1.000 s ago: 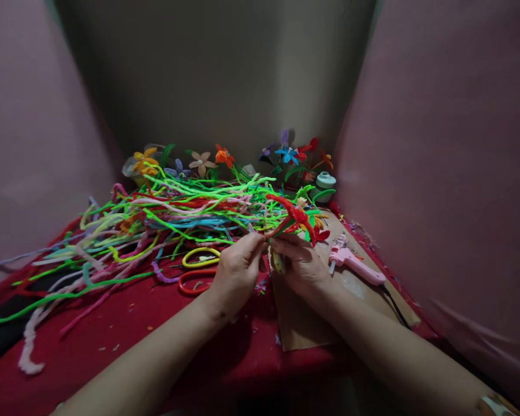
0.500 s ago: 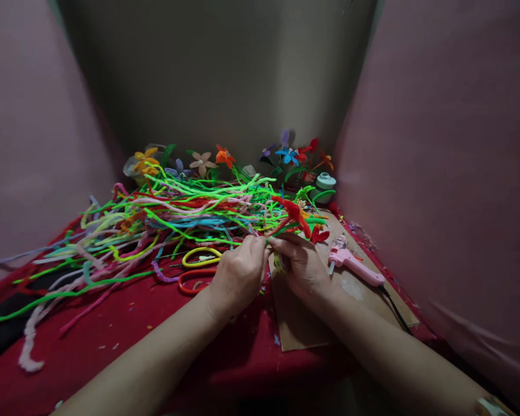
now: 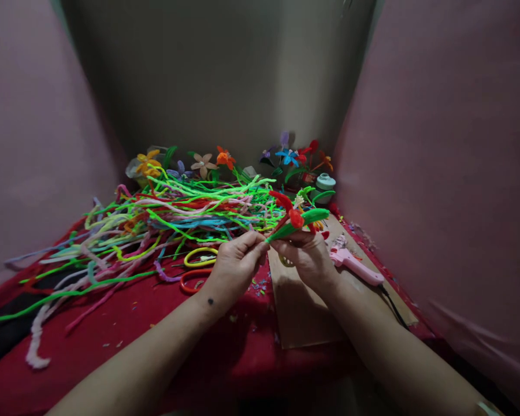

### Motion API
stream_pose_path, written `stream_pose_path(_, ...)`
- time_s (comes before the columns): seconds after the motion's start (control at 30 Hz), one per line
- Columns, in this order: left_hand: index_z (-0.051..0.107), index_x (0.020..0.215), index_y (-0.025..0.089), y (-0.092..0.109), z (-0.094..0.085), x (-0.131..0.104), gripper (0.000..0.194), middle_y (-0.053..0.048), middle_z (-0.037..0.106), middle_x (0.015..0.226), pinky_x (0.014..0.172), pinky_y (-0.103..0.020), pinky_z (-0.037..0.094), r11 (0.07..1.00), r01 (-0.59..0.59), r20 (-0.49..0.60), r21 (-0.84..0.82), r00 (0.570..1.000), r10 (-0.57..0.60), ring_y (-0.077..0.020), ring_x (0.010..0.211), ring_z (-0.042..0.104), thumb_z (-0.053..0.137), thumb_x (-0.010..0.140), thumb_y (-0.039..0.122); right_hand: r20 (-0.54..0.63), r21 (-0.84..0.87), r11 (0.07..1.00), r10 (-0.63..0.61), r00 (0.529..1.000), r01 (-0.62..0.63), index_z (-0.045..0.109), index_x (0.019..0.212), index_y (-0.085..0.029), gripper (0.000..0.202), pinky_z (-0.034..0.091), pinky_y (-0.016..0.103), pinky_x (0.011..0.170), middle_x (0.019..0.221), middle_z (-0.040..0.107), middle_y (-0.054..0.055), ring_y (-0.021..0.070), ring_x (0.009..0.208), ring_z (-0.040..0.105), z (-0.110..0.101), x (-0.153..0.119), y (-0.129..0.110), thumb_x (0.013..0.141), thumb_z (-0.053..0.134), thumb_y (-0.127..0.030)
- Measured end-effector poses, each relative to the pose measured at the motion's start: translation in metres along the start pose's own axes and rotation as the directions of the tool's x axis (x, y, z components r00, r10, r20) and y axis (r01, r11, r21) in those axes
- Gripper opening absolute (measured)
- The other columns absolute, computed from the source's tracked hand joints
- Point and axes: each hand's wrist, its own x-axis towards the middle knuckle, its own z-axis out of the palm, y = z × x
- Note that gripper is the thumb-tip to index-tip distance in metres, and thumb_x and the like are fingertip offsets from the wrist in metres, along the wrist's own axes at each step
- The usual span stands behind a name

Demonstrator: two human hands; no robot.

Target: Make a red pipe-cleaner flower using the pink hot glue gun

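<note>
Both hands meet at the middle of the view around a red pipe-cleaner flower [image 3: 296,218] with a green leaf [image 3: 315,215]. The fingertips of my left hand [image 3: 239,261] pinch the lower end of its stem. My right hand [image 3: 305,258] is closed on the stem and leaf base, just below the petals. The flower tilts up to the right, over a brown board [image 3: 301,323]. Under my right hand's fingers a small yellowish ring shows in part; I cannot make out what it is.
Loose coloured pipe cleaners [image 3: 199,205] heap over the red cloth [image 3: 156,323] at left and centre. Scissors with yellow and red handles [image 3: 197,273] lie left of my hands. A pink glue gun [image 3: 359,269] rests on the board. Finished flowers [image 3: 203,165] and a pale-lidded jar [image 3: 325,184] stand behind.
The flower has turned, so its green leaf now shows broadly in front. My left hand has rolled, with its thumb now visible on the stem. My right hand has shifted slightly.
</note>
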Motion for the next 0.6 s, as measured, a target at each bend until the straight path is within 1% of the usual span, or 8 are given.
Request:
stream_pose_path(0.07,0.052,0.063,0.016,0.005,0.0,0.0,0.022,0.006,0.041,0.05,0.041,-0.017,0.026,0.991,0.071,0.039,-0.109,0.997,-0.067,-0.0045,0.043,0.033,0.056,0.078,0.032,-0.038,0.04,0.999,-0.02,0.999,0.022,0.072,0.066,-0.023,0.004,0.04,0.029,0.062,0.054,0.056,-0.003,0.014,0.063,0.048,0.0,0.001,0.003,0.065,0.069,-0.021)
stream_pose_path(0.17,0.049,0.061,0.015,0.009,-0.003,0.0,0.024,0.006,0.044,0.05,0.036,-0.016,0.02,0.95,0.19,0.15,-0.246,0.976,-0.156,-0.0019,0.037,0.03,0.06,0.075,0.031,-0.004,0.161,0.987,-0.012,1.0,0.013,0.073,0.068,-0.024,0.007,0.041,0.03,0.066,0.061,0.061,-0.002,0.0137,0.064,0.051,0.001,0.002,0.005,0.062,0.072,-0.021)
stream_pose_path(0.23,0.049,0.061,0.015,0.008,-0.007,0.0,0.025,0.005,0.046,0.05,0.035,-0.015,0.017,0.914,0.27,0.264,-0.302,0.945,-0.192,-0.0004,0.034,0.027,0.061,0.075,0.031,0.044,0.243,0.969,0.028,0.999,-0.038,0.073,0.071,-0.025,0.012,0.042,0.03,0.067,0.065,0.063,-0.002,0.0135,0.064,0.053,0.003,0.002,0.001,0.06,0.073,-0.021)
stream_pose_path(0.33,0.052,0.066,0.014,0.005,-0.013,0.001,0.022,0.005,0.049,0.051,0.035,-0.015,0.017,0.882,0.329,0.417,-0.338,0.892,-0.173,0.0005,0.033,0.024,0.059,0.077,0.032,0.069,0.324,0.942,0.066,0.995,-0.085,0.071,0.07,-0.025,0.015,0.043,0.029,0.063,0.063,0.062,-0.003,0.0122,0.06,0.052,0.006,0.0,-0.006,0.057,0.075,-0.02)
stream_pose_path(0.4,0.053,0.068,0.015,0.003,-0.016,0.002,0.021,0.004,0.051,0.053,0.036,-0.016,0.02,0.901,0.286,0.434,-0.327,0.892,-0.126,-0.0005,0.033,0.028,0.057,0.079,0.033,0.069,0.332,0.94,0.061,0.996,-0.08,0.07,0.07,-0.024,0.014,0.043,0.028,0.06,0.062,0.061,-0.003,0.0115,0.057,0.051,0.007,-0.001,-0.008,0.058,0.075,-0.019)
stream_pose_path(0.47,0.054,0.065,0.015,0.003,-0.016,0.002,0.024,0.002,0.052,0.055,0.04,-0.017,0.028,0.957,0.169,0.381,-0.236,0.922,-0.069,-0.0034,0.038,0.038,0.055,0.08,0.033,0.066,0.319,0.945,0.052,0.996,-0.07,0.07,0.069,-0.023,0.009,0.043,0.029,0.06,0.063,0.062,-0.002,0.0117,0.057,0.051,0.009,0.0,-0.007,0.061,0.073,-0.019)
stream_pose_path(0.53,0.058,0.066,0.015,0.002,-0.014,0.002,0.024,0.0,0.055,0.058,0.049,-0.02,0.038,0.997,0.006,0.262,-0.076,0.965,0.014,-0.008,0.049,0.048,0.053,0.081,0.033,0.024,0.305,0.951,0.046,0.999,-0.051,0.069,0.067,-0.023,0.006,0.043,0.03,0.061,0.064,0.062,-0.001,0.0128,0.058,0.051,0.011,0.002,-0.004,0.062,0.072,-0.02)
stream_pose_path(0.6,0.063,0.074,0.017,-0.001,-0.01,0.001,0.017,-0.001,0.059,0.066,0.06,-0.023,0.043,0.986,-0.142,0.109,0.086,0.985,0.133,-0.0118,0.062,0.054,0.055,0.08,0.031,-0.032,0.294,0.955,0.046,0.998,-0.035,0.069,0.065,-0.022,0.005,0.043,0.03,0.061,0.067,0.062,-0.001,0.0133,0.06,0.051,0.014,0.005,-0.001,0.062,0.072,-0.02)
